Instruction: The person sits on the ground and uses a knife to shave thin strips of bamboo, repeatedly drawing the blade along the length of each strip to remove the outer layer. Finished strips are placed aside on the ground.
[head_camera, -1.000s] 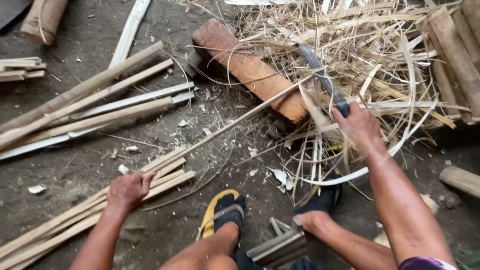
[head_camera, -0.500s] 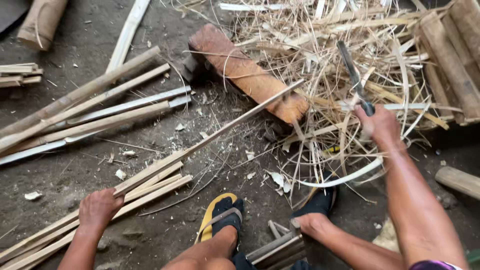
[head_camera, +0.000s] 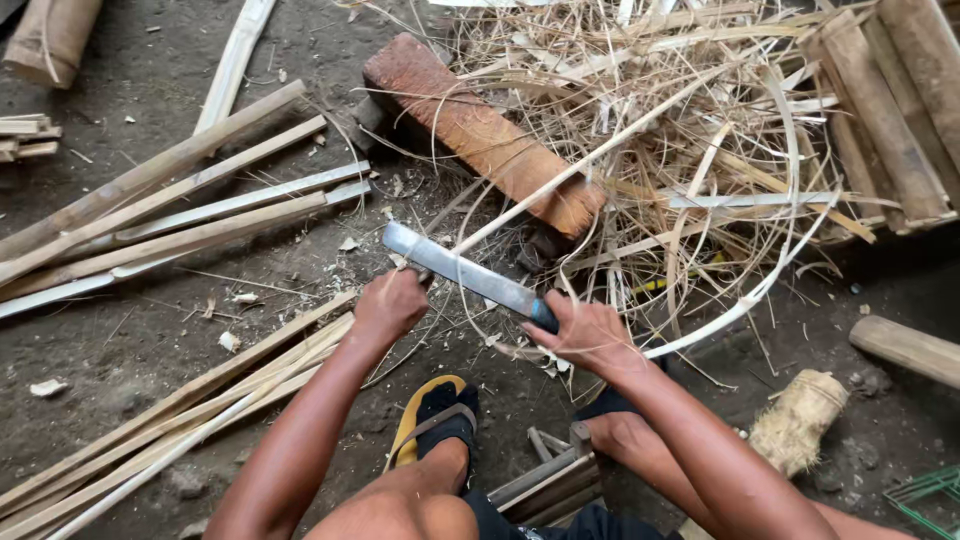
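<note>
Our right hand is clenched around the handle of a long flat blade, fingers wrapped tight at the dark end of the grip. Our left hand closes on a thin bamboo strip just below the blade's far end; the fingers curl over it, though we cannot tell how firmly they pinch. The blade lies slanted between the two hands, and the strip runs from our left hand up and to the right, passing over the end of the reddish wooden block into the tangle of shavings.

We judge the step in hand to be setting the blade's edge against the strip to split or shave it. The next move seems to call for a steady left grip and a controlled push of the blade along the grain, with the left fingers kept clear of the edge.

Counting outward: one blade, one strip in hand, one block. To the left lie about six longer split bamboo slats, and nearer us a second bundle of thinner slats, too overlapped to count. We see two sandalled feet, the left one on a yellow sandal. One fibre bundle stands at the right, with one round stick beside it.
</note>
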